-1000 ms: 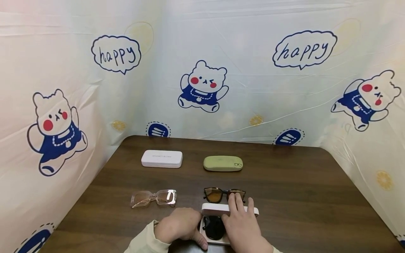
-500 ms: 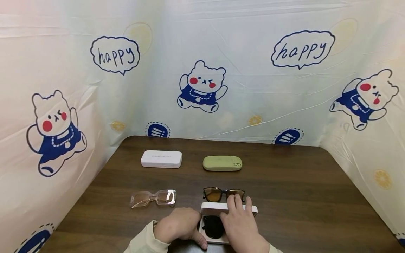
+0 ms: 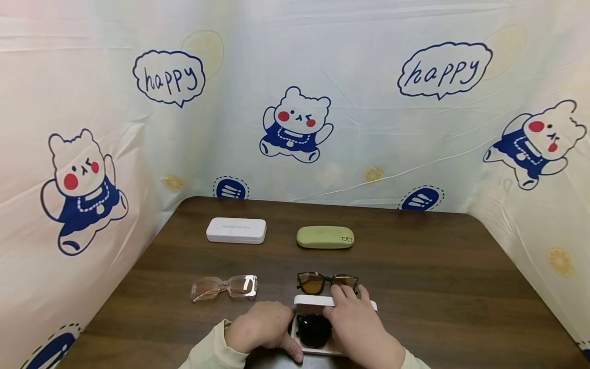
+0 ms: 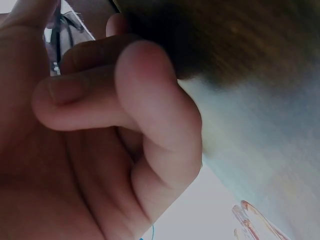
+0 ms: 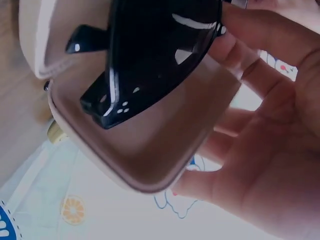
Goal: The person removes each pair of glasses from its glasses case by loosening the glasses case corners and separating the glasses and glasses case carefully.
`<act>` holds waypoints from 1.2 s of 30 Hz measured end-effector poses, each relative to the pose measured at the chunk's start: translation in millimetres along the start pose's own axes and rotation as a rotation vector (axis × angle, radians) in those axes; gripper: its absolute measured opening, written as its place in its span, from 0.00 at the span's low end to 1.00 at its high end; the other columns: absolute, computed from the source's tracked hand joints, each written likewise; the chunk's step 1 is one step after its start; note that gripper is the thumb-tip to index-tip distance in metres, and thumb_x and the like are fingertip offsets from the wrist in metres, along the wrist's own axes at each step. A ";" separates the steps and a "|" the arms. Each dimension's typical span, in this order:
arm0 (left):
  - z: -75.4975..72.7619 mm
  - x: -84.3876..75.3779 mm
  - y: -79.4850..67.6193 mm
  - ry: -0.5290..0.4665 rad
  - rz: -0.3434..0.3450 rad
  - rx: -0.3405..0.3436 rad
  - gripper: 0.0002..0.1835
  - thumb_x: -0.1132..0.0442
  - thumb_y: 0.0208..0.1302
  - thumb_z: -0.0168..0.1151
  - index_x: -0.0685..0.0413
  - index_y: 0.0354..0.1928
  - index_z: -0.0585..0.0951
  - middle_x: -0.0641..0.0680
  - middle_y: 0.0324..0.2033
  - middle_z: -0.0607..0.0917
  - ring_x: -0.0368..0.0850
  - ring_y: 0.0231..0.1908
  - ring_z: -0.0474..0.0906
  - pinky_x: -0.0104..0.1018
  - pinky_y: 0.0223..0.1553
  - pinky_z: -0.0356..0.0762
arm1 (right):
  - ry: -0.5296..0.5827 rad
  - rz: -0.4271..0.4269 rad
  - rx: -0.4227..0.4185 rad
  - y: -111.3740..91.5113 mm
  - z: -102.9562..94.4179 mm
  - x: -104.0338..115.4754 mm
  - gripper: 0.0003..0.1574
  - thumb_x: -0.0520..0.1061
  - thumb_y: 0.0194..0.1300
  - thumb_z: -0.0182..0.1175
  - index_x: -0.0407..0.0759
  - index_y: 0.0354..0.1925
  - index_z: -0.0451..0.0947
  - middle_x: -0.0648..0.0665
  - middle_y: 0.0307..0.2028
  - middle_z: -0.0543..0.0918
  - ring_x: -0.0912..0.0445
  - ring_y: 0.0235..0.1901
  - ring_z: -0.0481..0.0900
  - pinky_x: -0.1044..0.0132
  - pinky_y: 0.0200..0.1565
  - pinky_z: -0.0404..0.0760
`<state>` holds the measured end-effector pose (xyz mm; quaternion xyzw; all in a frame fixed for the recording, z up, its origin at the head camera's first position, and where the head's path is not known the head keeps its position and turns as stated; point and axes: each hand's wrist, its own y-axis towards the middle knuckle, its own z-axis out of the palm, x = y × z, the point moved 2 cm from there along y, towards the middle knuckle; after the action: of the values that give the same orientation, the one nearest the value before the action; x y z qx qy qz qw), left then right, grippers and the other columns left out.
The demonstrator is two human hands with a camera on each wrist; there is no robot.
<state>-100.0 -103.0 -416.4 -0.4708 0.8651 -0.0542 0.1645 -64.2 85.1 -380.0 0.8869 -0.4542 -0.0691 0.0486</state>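
Observation:
Black sunglasses (image 3: 314, 330) lie tilted over the open white glasses case (image 3: 322, 352) near the table's front; the right wrist view shows the sunglasses (image 5: 160, 55) raised partly off the case's pale lining (image 5: 155, 145). My left hand (image 3: 265, 325) grips the case's left side, its thumb along the near edge. In the left wrist view the left hand's fingers (image 4: 160, 115) are curled. My right hand (image 3: 357, 325) pinches the sunglasses' edge between thumb and finger, as the right wrist view shows; its other fingers (image 5: 200, 185) extend by the lid. Part of the case is hidden behind this hand.
Brown-lensed sunglasses (image 3: 313, 283) lie just behind the case's lid. Pink clear-framed glasses (image 3: 224, 288) lie to the left. A closed white case (image 3: 236, 230) and a closed green case (image 3: 325, 238) stand farther back on the wooden table (image 3: 428, 277). A printed curtain (image 3: 369, 128) surrounds the table.
My right hand has shifted slightly right, its fingers bending more over the lid. The black sunglasses have turned and show more of their lenses. My left hand has stayed in place.

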 end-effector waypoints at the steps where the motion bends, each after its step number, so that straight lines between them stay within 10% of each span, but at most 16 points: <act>1: -0.1 0.1 0.1 0.000 -0.002 0.005 0.31 0.28 0.35 0.78 0.47 0.25 0.80 0.47 0.20 0.79 0.43 0.23 0.76 0.42 0.27 0.76 | 0.032 -0.012 0.013 -0.4 -2.1 -1.6 0.07 0.43 0.49 0.72 0.50 0.28 0.82 0.43 0.39 0.75 0.45 0.43 0.76 0.35 0.47 0.74; 8: -1.6 -1.0 -0.6 0.015 -0.008 0.023 0.32 0.28 0.36 0.77 0.48 0.23 0.79 0.47 0.20 0.79 0.44 0.22 0.75 0.43 0.26 0.75 | 0.239 -0.079 0.064 -5.9 -20.1 -14.7 0.21 0.42 0.49 0.70 0.57 0.19 0.65 0.52 0.38 0.74 0.53 0.38 0.73 0.41 0.46 0.74; 21: -1.3 -0.3 0.7 0.027 0.002 0.026 0.32 0.27 0.37 0.76 0.48 0.25 0.80 0.47 0.20 0.79 0.43 0.22 0.75 0.44 0.25 0.75 | 0.707 -0.076 0.115 -20.8 -69.3 -54.7 0.18 0.35 0.56 0.62 0.59 0.29 0.70 0.59 0.37 0.75 0.63 0.33 0.72 0.68 0.32 0.71; 26: -2.2 -0.7 0.5 0.023 0.003 0.034 0.31 0.27 0.38 0.75 0.46 0.23 0.78 0.45 0.19 0.77 0.43 0.22 0.73 0.44 0.25 0.74 | 0.712 -0.054 -0.056 -29.0 -80.3 -74.8 0.20 0.33 0.57 0.63 0.59 0.31 0.70 0.62 0.26 0.71 0.65 0.26 0.71 0.69 0.27 0.71; 36: -2.9 -0.6 -1.4 -0.017 0.025 0.027 0.29 0.30 0.39 0.77 0.47 0.25 0.81 0.44 0.20 0.78 0.40 0.21 0.71 0.43 0.24 0.73 | 0.628 0.238 -0.146 -35.2 -78.0 -123.2 0.14 0.35 0.61 0.64 0.56 0.33 0.74 0.57 0.26 0.75 0.61 0.25 0.71 0.65 0.28 0.71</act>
<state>-99.6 -103.4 -413.1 -0.4581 0.8687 -0.0597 0.1789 -94.3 207.5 -298.7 0.8000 -0.5111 0.1813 0.2569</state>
